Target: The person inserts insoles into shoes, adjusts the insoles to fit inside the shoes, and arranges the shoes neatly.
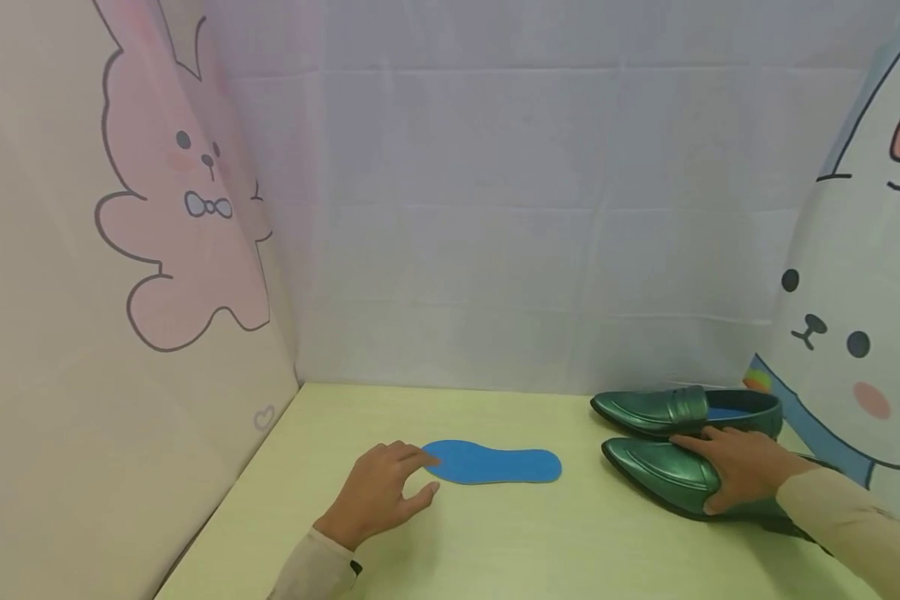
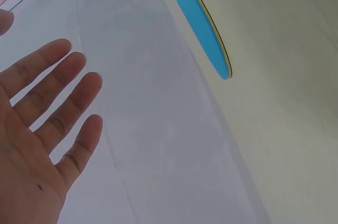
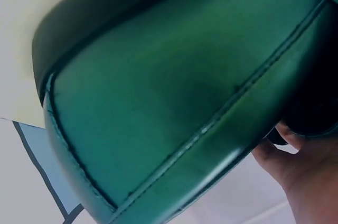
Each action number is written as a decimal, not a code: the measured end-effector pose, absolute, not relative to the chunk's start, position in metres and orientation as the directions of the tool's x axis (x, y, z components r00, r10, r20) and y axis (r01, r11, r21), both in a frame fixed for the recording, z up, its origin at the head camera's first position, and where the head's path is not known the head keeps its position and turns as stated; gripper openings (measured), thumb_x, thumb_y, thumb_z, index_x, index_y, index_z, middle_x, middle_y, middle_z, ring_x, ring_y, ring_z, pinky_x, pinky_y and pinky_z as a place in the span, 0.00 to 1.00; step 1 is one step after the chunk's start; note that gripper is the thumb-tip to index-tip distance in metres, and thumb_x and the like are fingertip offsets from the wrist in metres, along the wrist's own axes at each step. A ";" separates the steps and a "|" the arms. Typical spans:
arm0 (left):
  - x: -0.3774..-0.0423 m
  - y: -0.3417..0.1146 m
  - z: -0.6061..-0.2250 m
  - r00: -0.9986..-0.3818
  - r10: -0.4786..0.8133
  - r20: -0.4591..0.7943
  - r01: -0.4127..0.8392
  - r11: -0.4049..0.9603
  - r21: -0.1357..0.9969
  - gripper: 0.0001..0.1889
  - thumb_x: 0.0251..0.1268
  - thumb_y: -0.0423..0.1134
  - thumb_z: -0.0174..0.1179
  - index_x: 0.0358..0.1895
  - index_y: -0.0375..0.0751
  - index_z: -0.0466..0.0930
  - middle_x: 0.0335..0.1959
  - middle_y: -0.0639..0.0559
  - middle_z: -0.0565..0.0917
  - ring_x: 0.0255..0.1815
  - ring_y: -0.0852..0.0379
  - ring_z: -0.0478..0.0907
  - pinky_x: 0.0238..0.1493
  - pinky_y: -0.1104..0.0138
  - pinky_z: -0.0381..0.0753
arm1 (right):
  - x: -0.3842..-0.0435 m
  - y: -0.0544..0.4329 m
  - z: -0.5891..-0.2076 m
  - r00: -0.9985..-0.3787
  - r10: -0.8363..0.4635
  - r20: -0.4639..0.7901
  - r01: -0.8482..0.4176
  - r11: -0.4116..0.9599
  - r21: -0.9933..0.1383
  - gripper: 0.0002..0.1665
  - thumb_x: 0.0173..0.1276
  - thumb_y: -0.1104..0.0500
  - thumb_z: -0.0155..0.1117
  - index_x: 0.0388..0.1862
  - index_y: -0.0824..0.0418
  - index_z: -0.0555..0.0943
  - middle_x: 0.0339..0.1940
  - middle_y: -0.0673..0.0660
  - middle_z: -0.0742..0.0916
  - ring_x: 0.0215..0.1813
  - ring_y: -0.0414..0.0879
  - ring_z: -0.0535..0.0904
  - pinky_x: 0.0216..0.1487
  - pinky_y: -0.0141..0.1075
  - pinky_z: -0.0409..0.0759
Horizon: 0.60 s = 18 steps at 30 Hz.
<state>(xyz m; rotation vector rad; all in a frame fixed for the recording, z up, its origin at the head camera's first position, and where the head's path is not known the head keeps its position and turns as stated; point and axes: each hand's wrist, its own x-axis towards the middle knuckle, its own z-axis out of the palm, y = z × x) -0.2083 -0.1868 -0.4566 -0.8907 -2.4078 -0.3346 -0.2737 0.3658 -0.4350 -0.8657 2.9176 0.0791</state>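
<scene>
A blue insole (image 1: 495, 466) lies flat on the table, its wide end to the left. My left hand (image 1: 381, 493) is held at that end, fingers relaxed and spread; the left wrist view shows the palm (image 2: 26, 155) with nothing in it, apart from the insole (image 2: 203, 28). On the right, my right hand (image 1: 746, 468) grips the nearer green loafer (image 1: 656, 471) across its upper, thumb on the near side. The loafer's side (image 3: 158, 92) fills most of the right wrist view and hides part of the fingers. Just behind stands the other green loafer (image 1: 641, 410), with blue lining inside.
The pale yellow table (image 1: 510, 542) meets a white cloth wall (image 1: 495, 233) at the back. Cloth side walls carry a pink rabbit print (image 1: 183, 225) on the left and a white animal print (image 1: 832, 392) on the right, close to the loafers.
</scene>
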 end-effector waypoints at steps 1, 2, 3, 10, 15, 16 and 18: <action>-0.209 -0.188 -0.457 -0.631 0.522 0.574 0.658 0.752 0.040 0.14 0.60 0.51 0.68 0.47 0.53 0.90 0.43 0.61 0.87 0.41 0.61 0.83 0.39 0.61 0.85 | -0.273 0.365 -0.435 -0.838 -0.535 -0.108 -0.540 0.842 0.020 0.63 0.38 0.27 0.81 0.69 0.60 0.75 0.52 0.67 0.82 0.47 0.65 0.81 0.34 0.59 0.82; -0.210 -0.188 -0.457 -0.630 0.519 0.577 0.657 0.753 0.039 0.13 0.60 0.51 0.68 0.46 0.53 0.90 0.43 0.61 0.87 0.41 0.61 0.83 0.39 0.61 0.85 | -0.273 0.365 -0.434 -0.842 -0.529 -0.106 -0.534 0.845 0.022 0.63 0.38 0.26 0.80 0.70 0.59 0.75 0.51 0.66 0.82 0.46 0.64 0.82 0.34 0.58 0.82; -0.210 -0.189 -0.457 -0.631 0.517 0.579 0.656 0.754 0.042 0.13 0.60 0.51 0.69 0.46 0.53 0.90 0.43 0.61 0.87 0.41 0.61 0.83 0.39 0.61 0.85 | -0.272 0.365 -0.434 -0.843 -0.528 -0.101 -0.533 0.846 0.025 0.63 0.38 0.26 0.80 0.69 0.59 0.75 0.51 0.66 0.82 0.46 0.63 0.82 0.33 0.58 0.82; -0.211 -0.192 -0.459 -0.650 0.508 0.565 0.637 0.770 0.040 0.10 0.62 0.46 0.71 0.44 0.52 0.90 0.40 0.60 0.88 0.39 0.61 0.84 0.38 0.61 0.85 | -0.266 0.349 -0.421 -0.832 -0.551 -0.057 -0.554 0.830 0.061 0.62 0.39 0.26 0.80 0.69 0.58 0.76 0.54 0.71 0.82 0.49 0.70 0.82 0.34 0.59 0.83; -0.209 -0.193 -0.462 -0.676 0.500 0.541 0.611 0.791 0.034 0.06 0.62 0.41 0.71 0.41 0.51 0.91 0.37 0.60 0.89 0.36 0.61 0.84 0.36 0.63 0.85 | -0.260 0.328 -0.409 -0.828 -0.561 -0.021 -0.561 0.825 0.073 0.61 0.40 0.25 0.79 0.70 0.56 0.76 0.52 0.69 0.82 0.46 0.68 0.82 0.33 0.57 0.83; -0.209 -0.193 -0.463 -0.680 0.498 0.538 0.608 0.793 0.035 0.06 0.62 0.41 0.71 0.41 0.50 0.91 0.37 0.59 0.89 0.36 0.61 0.84 0.35 0.63 0.85 | -0.259 0.324 -0.408 -0.829 -0.559 -0.010 -0.558 0.826 0.075 0.61 0.40 0.25 0.79 0.70 0.56 0.76 0.53 0.70 0.82 0.47 0.68 0.82 0.34 0.57 0.83; -0.209 -0.193 -0.463 -0.683 0.495 0.537 0.606 0.795 0.037 0.05 0.63 0.40 0.71 0.41 0.50 0.91 0.37 0.59 0.89 0.36 0.61 0.84 0.36 0.63 0.85 | -0.256 0.316 -0.405 -0.825 -0.565 0.013 -0.562 0.823 0.082 0.61 0.40 0.24 0.79 0.70 0.56 0.77 0.53 0.71 0.82 0.47 0.67 0.82 0.33 0.57 0.83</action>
